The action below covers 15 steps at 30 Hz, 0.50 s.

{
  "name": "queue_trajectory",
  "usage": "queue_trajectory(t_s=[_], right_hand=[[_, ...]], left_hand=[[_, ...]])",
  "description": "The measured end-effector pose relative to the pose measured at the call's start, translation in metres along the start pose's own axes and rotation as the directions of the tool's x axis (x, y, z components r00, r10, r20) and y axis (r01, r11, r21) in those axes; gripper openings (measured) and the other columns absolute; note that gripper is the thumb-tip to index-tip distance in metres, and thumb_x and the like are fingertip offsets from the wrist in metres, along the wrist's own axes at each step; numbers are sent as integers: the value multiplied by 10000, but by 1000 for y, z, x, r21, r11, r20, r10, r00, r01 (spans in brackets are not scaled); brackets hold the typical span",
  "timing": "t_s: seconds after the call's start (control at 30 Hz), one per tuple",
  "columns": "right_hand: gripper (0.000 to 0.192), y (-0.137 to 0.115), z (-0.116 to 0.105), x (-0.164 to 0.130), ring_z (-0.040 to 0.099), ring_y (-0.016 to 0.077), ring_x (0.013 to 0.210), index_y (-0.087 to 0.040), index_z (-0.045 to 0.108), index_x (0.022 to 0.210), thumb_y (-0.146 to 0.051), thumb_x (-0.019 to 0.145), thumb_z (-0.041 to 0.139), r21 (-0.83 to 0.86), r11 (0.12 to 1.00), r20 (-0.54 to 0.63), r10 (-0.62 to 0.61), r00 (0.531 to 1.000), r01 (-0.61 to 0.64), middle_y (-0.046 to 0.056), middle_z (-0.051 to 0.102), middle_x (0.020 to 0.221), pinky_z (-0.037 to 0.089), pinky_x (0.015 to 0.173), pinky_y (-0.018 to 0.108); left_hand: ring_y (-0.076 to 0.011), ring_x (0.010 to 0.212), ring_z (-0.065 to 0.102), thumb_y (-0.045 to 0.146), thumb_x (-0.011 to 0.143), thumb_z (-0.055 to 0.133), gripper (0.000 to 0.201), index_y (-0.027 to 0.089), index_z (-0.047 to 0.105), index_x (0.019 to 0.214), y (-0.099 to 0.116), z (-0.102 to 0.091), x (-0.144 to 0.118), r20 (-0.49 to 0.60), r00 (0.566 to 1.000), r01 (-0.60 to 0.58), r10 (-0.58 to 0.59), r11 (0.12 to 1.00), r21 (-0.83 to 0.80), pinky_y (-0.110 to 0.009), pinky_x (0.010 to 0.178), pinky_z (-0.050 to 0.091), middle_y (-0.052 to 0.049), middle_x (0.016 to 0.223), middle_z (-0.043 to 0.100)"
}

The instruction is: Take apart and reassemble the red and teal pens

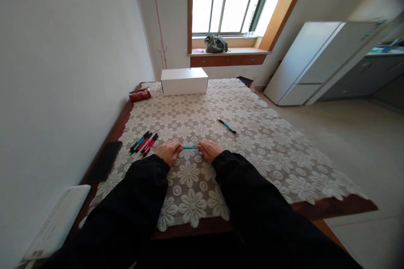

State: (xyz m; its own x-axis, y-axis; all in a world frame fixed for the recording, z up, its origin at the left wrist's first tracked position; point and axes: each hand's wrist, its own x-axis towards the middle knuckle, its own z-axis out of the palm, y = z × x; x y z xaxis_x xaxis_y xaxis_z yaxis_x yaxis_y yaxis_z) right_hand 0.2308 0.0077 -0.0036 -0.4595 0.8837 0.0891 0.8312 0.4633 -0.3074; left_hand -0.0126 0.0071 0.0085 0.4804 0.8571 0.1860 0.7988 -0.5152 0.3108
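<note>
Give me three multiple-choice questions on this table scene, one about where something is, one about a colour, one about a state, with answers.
1. Where does the white box stand?
A. far end of the table
B. on the floor
C. on the windowsill

2. What colour is the pen between the hands?
A. yellow
B. teal
C. white

3. How is that pen held?
A. lying untouched
B. in one hand only
C. by both hands, one at each end

Answers: 1 A, it sits on the lace tablecloth toward the window. 2 B, its barrel shows teal. 3 C, the left hand and right hand grip its ends.
</note>
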Motion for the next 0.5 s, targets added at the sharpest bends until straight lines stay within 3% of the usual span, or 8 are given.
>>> queue_trajectory(t_s=[0.5], right_hand=[[430, 1, -3, 2, 573, 181, 760, -199, 623, 905, -414, 1044, 278, -68, 998, 45, -10, 999, 13, 60, 648, 835, 340, 680, 285]], left_hand=[[-211, 824, 581, 325, 946, 399, 278, 226, 632, 830, 3, -1, -1, 14, 1000, -18, 17, 1000, 26, -304, 740, 421, -53, 779, 659]])
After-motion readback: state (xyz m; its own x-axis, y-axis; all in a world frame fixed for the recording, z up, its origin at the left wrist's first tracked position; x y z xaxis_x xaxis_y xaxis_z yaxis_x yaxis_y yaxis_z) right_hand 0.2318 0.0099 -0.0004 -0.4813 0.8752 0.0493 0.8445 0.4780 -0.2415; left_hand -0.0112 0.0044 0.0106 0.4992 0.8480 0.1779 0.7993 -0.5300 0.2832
